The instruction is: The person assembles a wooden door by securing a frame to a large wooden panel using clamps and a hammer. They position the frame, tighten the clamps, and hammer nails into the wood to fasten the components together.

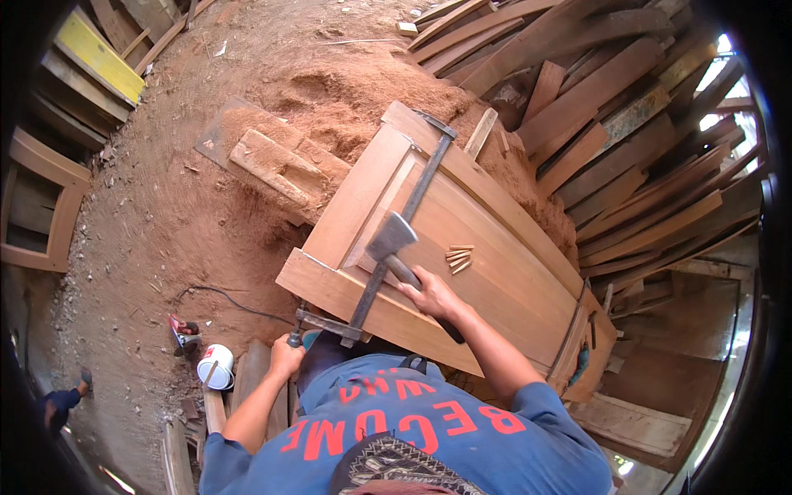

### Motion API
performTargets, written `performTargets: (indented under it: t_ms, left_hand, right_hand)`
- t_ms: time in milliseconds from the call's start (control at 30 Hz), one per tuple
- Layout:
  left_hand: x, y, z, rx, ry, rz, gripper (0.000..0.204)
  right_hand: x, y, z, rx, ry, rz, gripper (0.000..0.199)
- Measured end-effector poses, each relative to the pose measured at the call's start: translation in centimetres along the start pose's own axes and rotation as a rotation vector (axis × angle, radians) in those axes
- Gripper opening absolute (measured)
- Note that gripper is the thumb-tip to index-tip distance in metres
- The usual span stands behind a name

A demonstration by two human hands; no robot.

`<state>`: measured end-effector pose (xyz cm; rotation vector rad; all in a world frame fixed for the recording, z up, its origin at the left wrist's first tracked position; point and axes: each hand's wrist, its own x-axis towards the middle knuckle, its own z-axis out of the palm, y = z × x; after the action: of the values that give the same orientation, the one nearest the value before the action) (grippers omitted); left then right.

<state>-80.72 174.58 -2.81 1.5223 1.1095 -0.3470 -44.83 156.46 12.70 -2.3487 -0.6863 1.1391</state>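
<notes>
Sawdust (305, 99) covers the ground beyond both hands, and planks (594, 107) are piled past the right hand. The door (503, 280) lies ahead of the body, below the right hand (433, 294), with the clamp (426, 177) across it. This right hand is closed around the handle of the axe (391, 238), whose head overlaps the clamp in view. The left hand (286, 358), near the door's corner, seems curled around the clamp's screw end; the finger detail is too small to tell. Some pegs (458, 256) lie just beyond the right hand. In my judgement, the screw should be turned slowly, the clamp kept square, and the axe head held clear of the door's face.
</notes>
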Motion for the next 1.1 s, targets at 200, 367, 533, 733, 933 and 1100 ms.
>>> performTargets:
  t_ms: [200, 367, 533, 733, 933, 1100]
  left_hand:
    - [0.2, 1.9, -1.9, -0.235, -0.371, -0.282, 0.023]
    - [0.7, 2.8, -3.1, -0.506, -0.624, -0.443, 0.039]
    - [-0.7, 3.9, -1.3, -0.195, -0.264, -0.292, 0.023]
    - [0.6, -1.8, 1.2, 0.22, 0.222, 0.078, 0.02]
    - [0.1, 2.7, -2.7, -0.387, -0.495, -0.334, 0.031]
    - [0.2, 2.1, -1.9, -0.306, -0.418, -0.239, 0.026]
  right_hand:
    - [-8.8, 10.1, -0.9, 0.412, 0.079, 0.338, 0.027]
    - [-12.0, 13.8, -1.1, 0.725, 0.213, 0.439, 0.021]
    - [-11.3, 14.8, -1.3, 0.741, 0.23, 0.423, 0.021]
    - [-7.5, 12.6, -0.6, 0.657, 0.159, 0.323, 0.021]
    - [-4.7, 5.9, 1.1, 0.711, 0.048, 0.219, 0.026]
    - [-1.3, 1.5, -0.7, -0.113, 0.022, -0.127, 0.034]
